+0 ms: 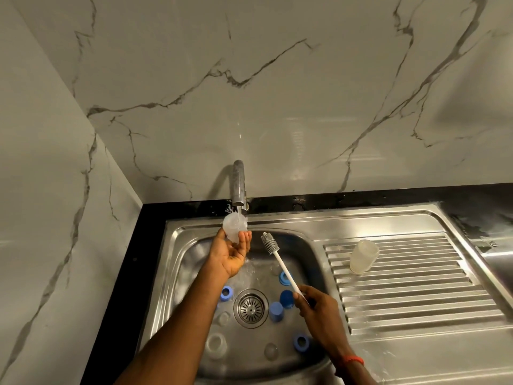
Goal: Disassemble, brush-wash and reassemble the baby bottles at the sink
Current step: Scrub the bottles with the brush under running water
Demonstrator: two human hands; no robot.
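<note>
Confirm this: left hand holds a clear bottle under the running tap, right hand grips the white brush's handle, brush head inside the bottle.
Wrong on one point. The head view shows the brush head outside the clear bottle, to its right, apart from it. The rest stands: left hand holds the bottle under the running tap, right hand grips the brush handle.

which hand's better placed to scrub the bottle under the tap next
Right, probably: the right hand grips the brush by its handle, head pointing toward the bottle, while the left hand holds that bottle under the tap.
</note>
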